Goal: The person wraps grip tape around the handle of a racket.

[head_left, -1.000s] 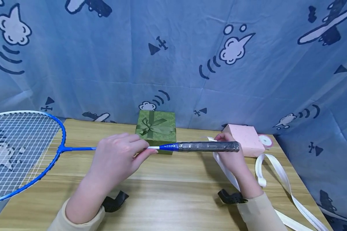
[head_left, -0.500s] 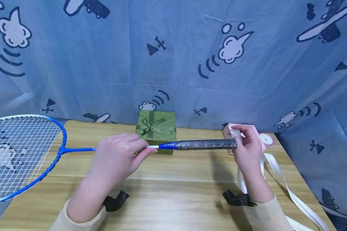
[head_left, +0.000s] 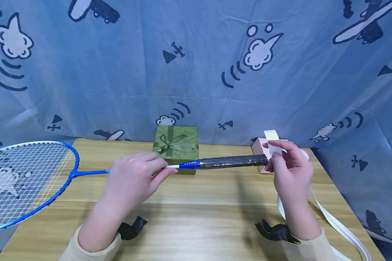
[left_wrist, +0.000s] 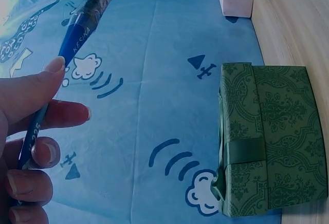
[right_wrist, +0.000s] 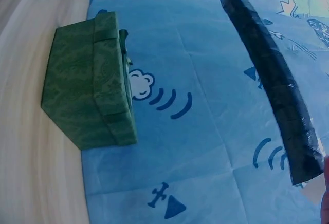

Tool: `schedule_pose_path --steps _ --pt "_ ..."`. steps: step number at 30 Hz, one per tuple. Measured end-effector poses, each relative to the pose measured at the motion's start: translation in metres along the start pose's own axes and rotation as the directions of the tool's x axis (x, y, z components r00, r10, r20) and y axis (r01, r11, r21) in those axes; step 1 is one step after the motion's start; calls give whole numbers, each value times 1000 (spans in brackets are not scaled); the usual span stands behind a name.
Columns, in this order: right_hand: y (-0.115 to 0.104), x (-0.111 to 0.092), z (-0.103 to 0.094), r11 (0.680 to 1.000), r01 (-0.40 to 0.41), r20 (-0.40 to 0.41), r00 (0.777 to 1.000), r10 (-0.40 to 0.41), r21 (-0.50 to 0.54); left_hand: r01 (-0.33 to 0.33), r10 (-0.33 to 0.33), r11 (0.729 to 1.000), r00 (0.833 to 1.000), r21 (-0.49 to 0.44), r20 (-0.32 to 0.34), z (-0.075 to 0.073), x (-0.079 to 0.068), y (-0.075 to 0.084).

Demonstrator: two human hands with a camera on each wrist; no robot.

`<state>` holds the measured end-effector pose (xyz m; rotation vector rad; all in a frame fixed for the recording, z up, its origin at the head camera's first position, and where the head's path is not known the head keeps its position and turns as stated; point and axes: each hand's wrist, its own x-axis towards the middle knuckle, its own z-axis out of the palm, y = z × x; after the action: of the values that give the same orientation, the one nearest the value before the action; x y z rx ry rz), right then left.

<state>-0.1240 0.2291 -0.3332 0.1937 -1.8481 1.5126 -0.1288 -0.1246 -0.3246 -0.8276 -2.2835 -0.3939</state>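
A blue and white badminton racket (head_left: 76, 172) is held level above the table, its strung head at the left. My left hand (head_left: 135, 177) grips the shaft just left of the blue cone; in the left wrist view, thumb and fingers curl round the shaft (left_wrist: 32, 131). The handle (head_left: 233, 161), wrapped in shiny black, points right. At its butt end, my right hand (head_left: 292, 174) pinches the end of a white grip tape (head_left: 272, 136) between thumb and fingers. The tape trails down behind the right wrist. In the right wrist view the black handle (right_wrist: 280, 88) shows, with only a fingertip at the edge.
A green gift box (head_left: 176, 145) with a bow stands at the table's back. Behind the right hand is a pink box (head_left: 258, 148), partly hidden, beside a round white and pink roll (head_left: 305, 154). A patterned blue curtain (head_left: 196, 72) hangs behind the wooden table (head_left: 196, 224).
My right hand has moved right and slightly toward me, bringing the tape end up to the handle's butt. The racket head has dipped slightly; my left hand keeps its grip.
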Motion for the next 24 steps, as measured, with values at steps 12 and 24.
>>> schedule_pose_path --steps 12,24 --pt "-13 -6 5 978 107 74 990 -122 177 -2 2 1000 1000 4 -10 0 1 0" --pt "-17 -16 15 965 127 219 959 -179 230 -8 8 1000 1000 -3 -13 2 2 3"
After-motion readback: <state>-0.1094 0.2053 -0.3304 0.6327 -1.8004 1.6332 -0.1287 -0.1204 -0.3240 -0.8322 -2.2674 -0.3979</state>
